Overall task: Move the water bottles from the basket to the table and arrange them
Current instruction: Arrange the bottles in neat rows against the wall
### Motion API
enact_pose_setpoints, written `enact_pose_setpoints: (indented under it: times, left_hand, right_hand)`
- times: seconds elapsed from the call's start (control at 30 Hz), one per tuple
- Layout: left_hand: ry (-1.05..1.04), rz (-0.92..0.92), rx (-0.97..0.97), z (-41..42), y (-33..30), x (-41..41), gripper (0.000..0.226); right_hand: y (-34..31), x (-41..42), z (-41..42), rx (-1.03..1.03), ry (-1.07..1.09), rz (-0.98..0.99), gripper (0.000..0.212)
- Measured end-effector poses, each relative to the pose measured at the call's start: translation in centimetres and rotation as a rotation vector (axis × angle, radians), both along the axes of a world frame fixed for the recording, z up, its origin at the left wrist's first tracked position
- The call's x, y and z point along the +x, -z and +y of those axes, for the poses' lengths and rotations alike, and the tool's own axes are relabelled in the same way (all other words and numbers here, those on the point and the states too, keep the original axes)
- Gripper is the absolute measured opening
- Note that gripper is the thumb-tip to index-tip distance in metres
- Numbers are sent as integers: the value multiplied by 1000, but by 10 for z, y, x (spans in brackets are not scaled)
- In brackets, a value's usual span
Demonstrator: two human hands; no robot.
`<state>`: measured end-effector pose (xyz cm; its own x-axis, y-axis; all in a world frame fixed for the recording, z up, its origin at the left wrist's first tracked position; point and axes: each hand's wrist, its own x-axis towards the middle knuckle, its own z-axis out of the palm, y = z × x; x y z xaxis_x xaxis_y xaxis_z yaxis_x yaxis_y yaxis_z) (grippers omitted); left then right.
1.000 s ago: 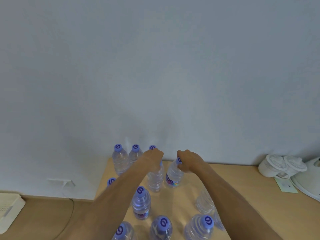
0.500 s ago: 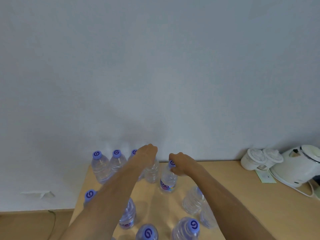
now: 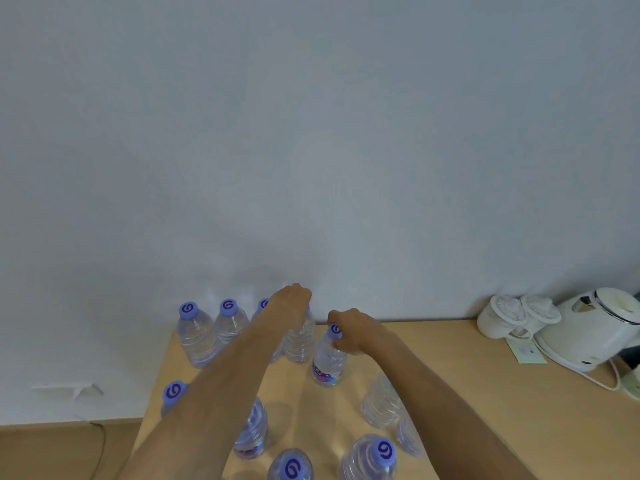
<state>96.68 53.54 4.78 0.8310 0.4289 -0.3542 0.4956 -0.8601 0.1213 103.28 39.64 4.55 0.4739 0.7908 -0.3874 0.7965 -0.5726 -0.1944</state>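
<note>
Several clear water bottles with blue caps stand on the light wooden table point(image 3: 450, 375). A back row runs along the wall, starting with the leftmost bottle point(image 3: 194, 334). My left hand point(image 3: 289, 304) grips the top of the fourth bottle in that row point(image 3: 299, 344), hiding its cap. My right hand point(image 3: 353, 330) grips the neck of a labelled bottle point(image 3: 327, 362) standing just right of it and slightly nearer. More bottles stand closer to me, partly hidden by my forearms. The basket is out of view.
A white kettle point(image 3: 595, 327) and two white lidded cups point(image 3: 516, 315) stand at the table's back right, with a paper card point(image 3: 526, 351) and a cord beside them. The table's left edge point(image 3: 162, 368) drops to the floor. A plain wall rises right behind.
Both hands have carried their bottles farther toward the wall; the left one now stands in the back row. The camera has swung right, bringing the kettle into view.
</note>
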Motion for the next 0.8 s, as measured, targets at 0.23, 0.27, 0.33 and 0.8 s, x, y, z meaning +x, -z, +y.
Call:
enact_pose_setpoints:
  times: [0.23,0.27,0.33,0.8]
  left_hand:
    - [6,-91,-1,7,-14,-22,47]
    - [-4,-123,6,10,-19,-28,48]
    - [-44,-170,38,17,-30,-45,41]
    - [-270,216,-81,21,-32,-204,42]
  right_hand:
    - [-11,-4,-1,-14,47,-39,50]
    - [-17,-5,1,14,81,-86,52]
    - [-27,-9,7,106,113,-186,49]
    - [-23,-144,56,-191,-391,116,64]
